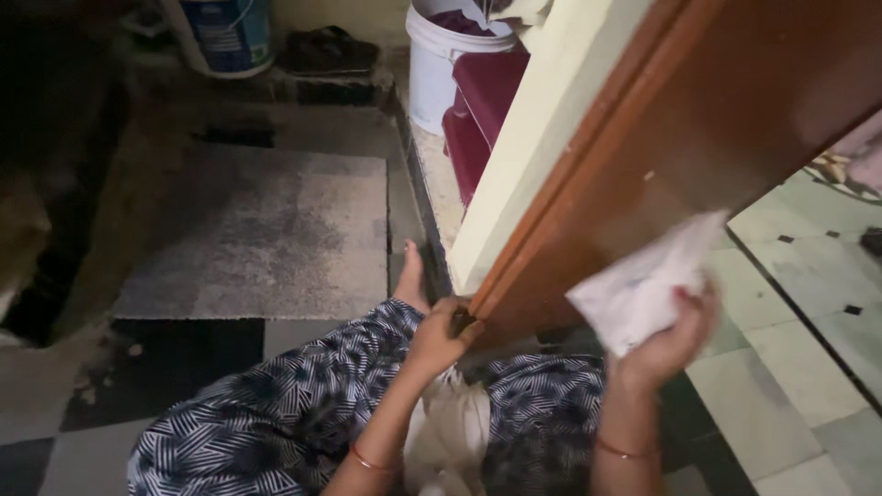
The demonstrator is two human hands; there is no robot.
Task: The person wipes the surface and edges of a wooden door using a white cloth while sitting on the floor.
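A brown wooden door (726, 119) runs diagonally across the right half of the view. My right hand (669, 342) holds a crumpled white cloth (643, 280) against the door's lower part. My left hand (439, 335) grips the door's bottom edge next to the cream door frame (542, 129). Both wrists carry thin bangles. Below my arms lies dark patterned clothing (303, 404) with a white garment (455, 432) between them. A bare foot (411, 280) shows beside the threshold.
A grey stone step (257, 230) lies to the left over a dark tiled floor. A white bucket (441, 64), a maroon container (482, 110), a blue-labelled bucket (230, 32) and sandals (326, 50) stand at the back. Pale green tiles (808, 303) lie at right.
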